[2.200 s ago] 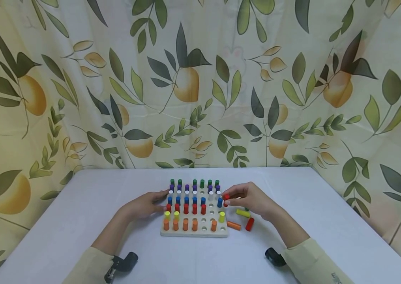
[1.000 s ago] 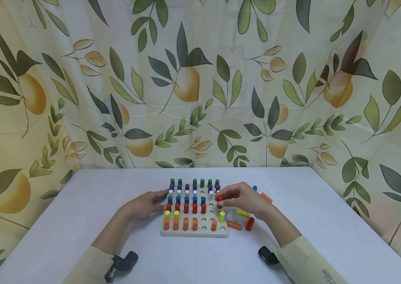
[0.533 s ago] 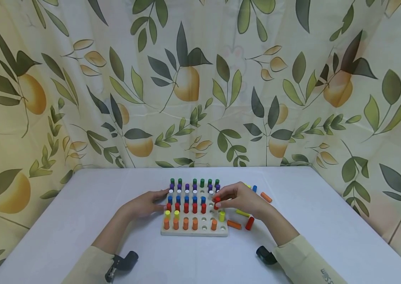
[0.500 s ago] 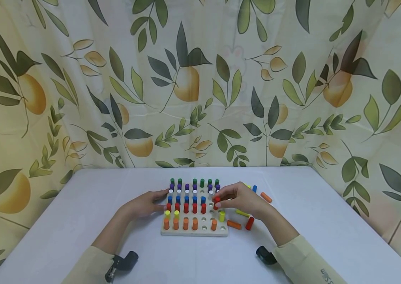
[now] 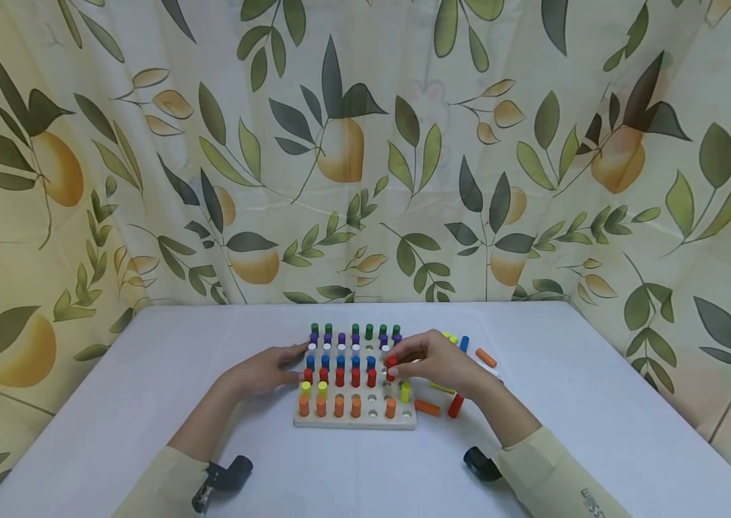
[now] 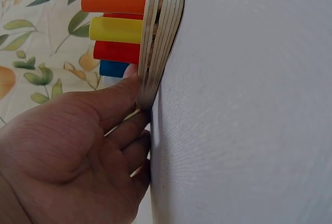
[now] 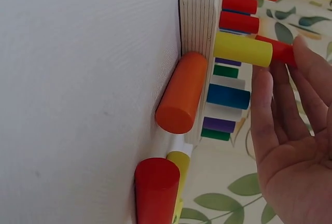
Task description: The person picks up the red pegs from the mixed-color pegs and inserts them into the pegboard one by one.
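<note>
A pale wooden pegboard (image 5: 352, 423) lies on the table, with rows of green, purple, white, blue, red, yellow and orange pegs standing in it. My left hand (image 5: 263, 373) holds the board's left edge; in the left wrist view its thumb (image 6: 116, 99) lies on that edge near a blue peg (image 6: 111, 68). My right hand (image 5: 443, 360) pinches a red peg (image 5: 391, 362) between thumb and fingers, upright over the right part of the board, close to the red row. In the right wrist view, a standing yellow peg (image 7: 244, 49) partly covers this red peg (image 7: 282, 53); its lower end is hidden.
Loose pegs lie right of the board: an orange peg (image 5: 427, 408) against its edge, a red peg (image 5: 455, 406), a blue peg (image 5: 465, 344), another orange peg (image 5: 486, 357) and some yellow ones. A patterned curtain (image 5: 365, 180) hangs behind the white table (image 5: 178, 345).
The right hand has moved left with the red peg, from the board's right edge to over its inner columns. The left hand has stayed at the left edge.
</note>
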### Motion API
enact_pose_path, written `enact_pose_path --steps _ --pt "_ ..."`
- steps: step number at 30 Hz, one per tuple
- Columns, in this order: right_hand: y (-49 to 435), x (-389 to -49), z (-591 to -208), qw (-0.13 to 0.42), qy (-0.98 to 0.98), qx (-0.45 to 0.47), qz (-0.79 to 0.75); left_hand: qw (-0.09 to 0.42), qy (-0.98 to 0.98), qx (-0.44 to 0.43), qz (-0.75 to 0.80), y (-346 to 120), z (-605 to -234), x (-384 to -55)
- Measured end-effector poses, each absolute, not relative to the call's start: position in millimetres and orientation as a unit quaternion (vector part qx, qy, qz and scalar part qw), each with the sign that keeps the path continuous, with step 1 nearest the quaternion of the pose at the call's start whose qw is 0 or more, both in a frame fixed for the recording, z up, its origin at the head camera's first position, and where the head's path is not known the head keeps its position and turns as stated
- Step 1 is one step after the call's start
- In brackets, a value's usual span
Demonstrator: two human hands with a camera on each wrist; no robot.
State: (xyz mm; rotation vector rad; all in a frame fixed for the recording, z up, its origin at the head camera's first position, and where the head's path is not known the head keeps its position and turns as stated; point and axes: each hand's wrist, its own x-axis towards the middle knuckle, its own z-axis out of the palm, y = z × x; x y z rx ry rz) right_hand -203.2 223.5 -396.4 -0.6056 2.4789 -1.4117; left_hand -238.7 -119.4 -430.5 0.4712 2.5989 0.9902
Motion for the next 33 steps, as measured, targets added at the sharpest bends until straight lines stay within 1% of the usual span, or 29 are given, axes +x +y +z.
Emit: enact_pose_path --steps 10,26,33 --pt "220.1 -204.7 -397.3 0.108 0.849 -0.197 -0.479 0.160 0.911 0.170 0.341 -119.3 -431.3 -240.3" --pt "217.4 -203.4 -396.3 0.127 0.849 -0.205 -0.470 0.158 0.915 0.166 0.333 -118.5 -430.1 -239.2" --pt "214.9 -202.5 -397.2 0.115 0.858 -0.205 -0.457 0.159 0.914 0.165 0.335 -118.6 -430.6 -238.9"
